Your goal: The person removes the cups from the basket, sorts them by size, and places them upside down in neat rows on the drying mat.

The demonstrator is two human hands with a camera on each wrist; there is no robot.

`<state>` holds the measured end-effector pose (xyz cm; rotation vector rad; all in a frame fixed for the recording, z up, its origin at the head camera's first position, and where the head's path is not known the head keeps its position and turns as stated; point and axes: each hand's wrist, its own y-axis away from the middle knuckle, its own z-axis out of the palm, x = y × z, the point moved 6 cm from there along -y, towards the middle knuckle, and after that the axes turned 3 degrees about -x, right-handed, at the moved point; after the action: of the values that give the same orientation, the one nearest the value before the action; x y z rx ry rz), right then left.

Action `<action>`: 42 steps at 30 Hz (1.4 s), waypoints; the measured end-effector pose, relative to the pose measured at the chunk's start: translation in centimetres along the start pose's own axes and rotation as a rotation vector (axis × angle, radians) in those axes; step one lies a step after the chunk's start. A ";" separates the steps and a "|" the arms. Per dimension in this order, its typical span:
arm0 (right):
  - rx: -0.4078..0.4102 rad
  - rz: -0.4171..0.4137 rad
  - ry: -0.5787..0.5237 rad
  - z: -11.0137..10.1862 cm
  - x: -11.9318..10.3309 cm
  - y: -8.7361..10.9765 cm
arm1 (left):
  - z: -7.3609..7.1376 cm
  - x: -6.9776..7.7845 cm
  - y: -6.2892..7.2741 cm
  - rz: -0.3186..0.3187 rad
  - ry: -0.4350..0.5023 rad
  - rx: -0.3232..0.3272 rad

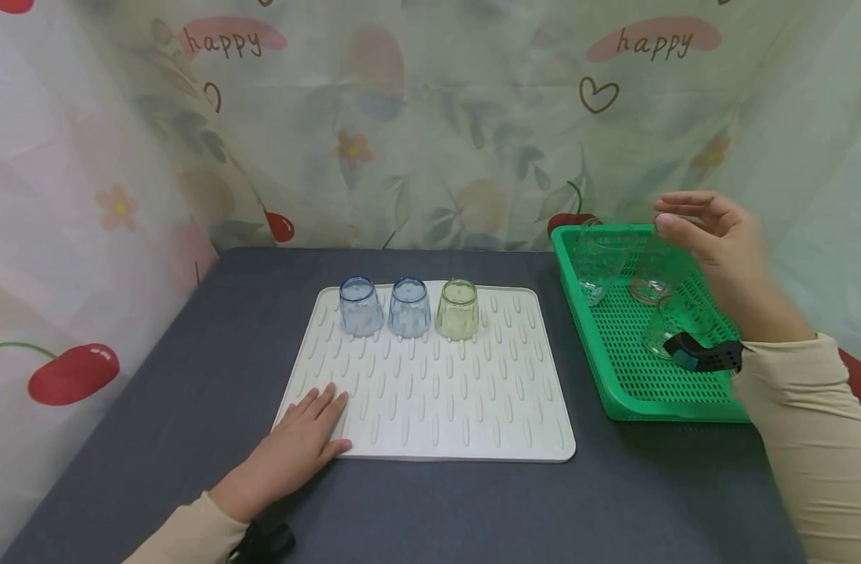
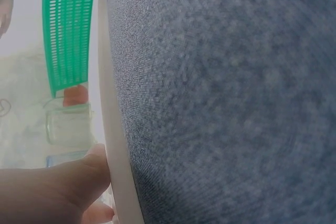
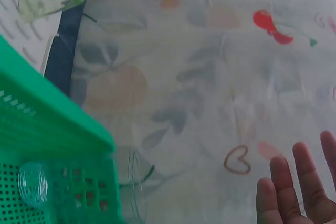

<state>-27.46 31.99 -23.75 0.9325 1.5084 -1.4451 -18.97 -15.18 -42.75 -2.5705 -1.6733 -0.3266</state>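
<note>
On the near left corner of a white ridged mat [image 1: 458,407] rests my left hand [image 1: 299,439], fingers spread flat. Its thumb [image 2: 86,177] lies at the mat's front edge in the left wrist view. Along the mat's back, two blue glasses [image 1: 361,309] and a green glass [image 1: 457,312] stand in a row, upside down. My right hand [image 1: 719,251] hovers over a green basket [image 1: 592,368] at the right, fingers slightly bent and apart. Nothing shows between its fingers [image 3: 310,182] in the right wrist view. Inside the basket are three clear glasses: a tall glass [image 1: 599,258], a pinkish-based glass [image 1: 652,278] and a nearer glass [image 1: 663,325].
A dark grey tabletop [image 1: 437,509] lies under the mat and basket. Printed curtains [image 1: 437,117] hang behind and at both sides, close to the basket's back. A black strap [image 1: 712,356] on the right wrist crosses in front of part of the basket.
</note>
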 end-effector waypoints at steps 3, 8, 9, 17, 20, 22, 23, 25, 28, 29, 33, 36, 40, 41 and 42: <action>0.024 0.009 -0.064 -1.5 0.2 0.2 | 0.1 0.0 0.0 -0.002 -0.002 0.001; 0.043 0.058 -0.040 -3.7 1.5 0.5 | 0.1 0.0 0.0 0.000 0.000 0.006; 0.049 0.068 -0.015 -4.2 1.9 0.6 | 0.1 0.0 0.0 0.001 0.001 0.007; 0.026 0.236 0.376 -7.4 5.4 1.0 | 0.2 0.0 0.1 0.007 0.006 0.001; -0.009 0.289 0.538 -8.4 6.5 1.1 | 0.3 0.0 0.0 0.006 0.008 -0.005; -0.031 0.313 0.586 -8.9 7.1 1.2 | 0.4 -0.1 0.0 0.004 0.009 -0.008; -0.043 0.321 0.599 -9.1 7.4 1.2 | 0.4 -0.1 -0.1 0.003 0.009 -0.009; -0.058 0.333 0.606 -9.5 7.8 1.3 | 0.4 -0.1 -0.1 0.002 0.010 -0.009; -0.097 0.354 0.606 -9.9 8.5 1.4 | 0.5 -0.1 -0.2 -0.001 0.010 -0.011; -0.112 0.363 0.610 -10.1 8.6 1.5 | 0.5 -0.1 -0.2 -0.001 0.010 -0.012; -0.184 0.420 0.670 -10.5 9.4 1.6 | 0.5 -0.1 -0.2 -0.004 0.010 -0.017; -0.219 0.468 0.729 -10.7 9.9 1.6 | 0.4 -0.1 -0.2 -0.003 0.010 -0.018; -0.250 0.509 0.770 -10.9 10.3 1.6 | 0.2 -0.1 -0.1 -0.005 0.010 -0.019; -0.261 0.517 0.770 -10.8 10.3 1.6 | 0.2 -0.1 -0.1 -0.005 0.009 -0.019; -0.271 0.523 0.772 -10.8 10.4 1.6 | 0.1 0.0 -0.1 -0.006 0.009 -0.019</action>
<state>-30.74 42.52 -34.05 1.6647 1.7365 -0.4924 -19.02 -15.17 -42.90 -2.5737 -1.6842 -0.3552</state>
